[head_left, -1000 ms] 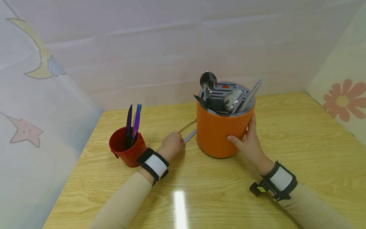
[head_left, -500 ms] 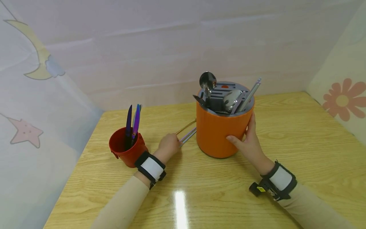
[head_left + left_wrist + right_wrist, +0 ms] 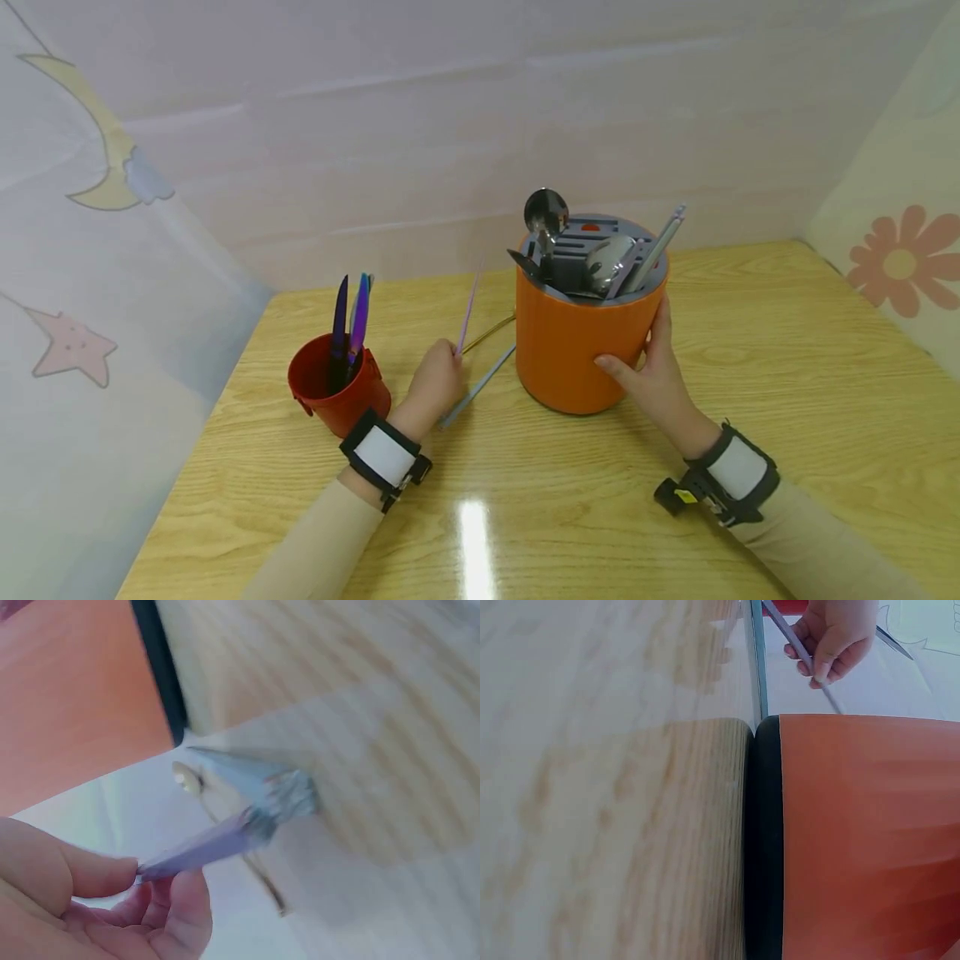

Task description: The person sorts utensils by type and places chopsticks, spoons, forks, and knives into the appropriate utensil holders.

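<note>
Orange holder (image 3: 581, 350), one red cup (image 3: 333, 392), two hands, one lifted chopstick (image 3: 468, 310)

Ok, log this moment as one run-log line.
left hand: pinches purple chopstick, raised | right hand: steadies orange holder | second chopstick: on table | red cup: beside left wrist

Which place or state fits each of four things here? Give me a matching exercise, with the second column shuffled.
Things:
1. purple chopstick
2. grey chopstick
3. orange holder
4. red cup

States:
A. steadied by the right hand
B. lying flat on the table
C. holds purple utensils upright
D. pinched and raised by the left hand

Pairs: 1-D, 2-B, 3-A, 4-C
</note>
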